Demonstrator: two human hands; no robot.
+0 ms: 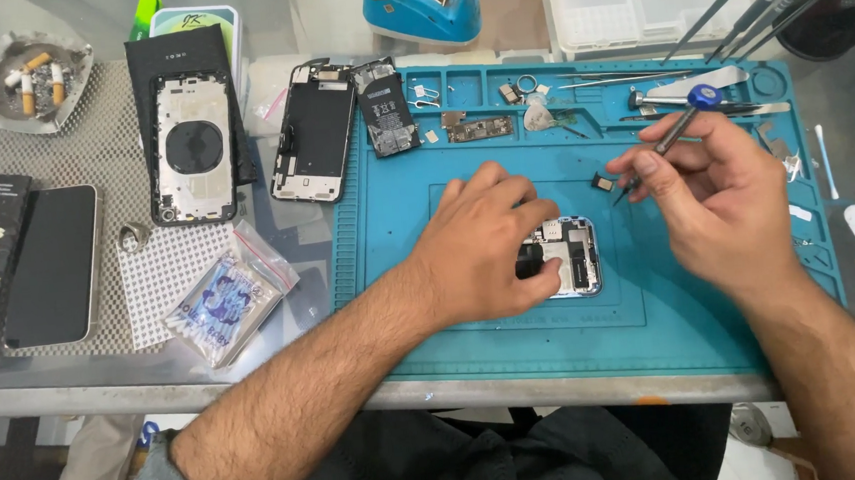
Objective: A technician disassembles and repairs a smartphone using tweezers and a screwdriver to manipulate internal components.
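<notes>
My left hand (488, 246) is flat on the opened phone (564, 257), centre of the frame on the teal mat (614, 327), fingers curled over its left half, pinning it down. My right hand (715, 195) is closed around a blue-capped screwdriver (676, 137), tip pointing down-left just beside a small dark part (602, 184) on the mat (can't tell if they touch). Spare housing (192, 148) and a second frame (314, 130) lie upper left on the surface (307, 384).
</notes>
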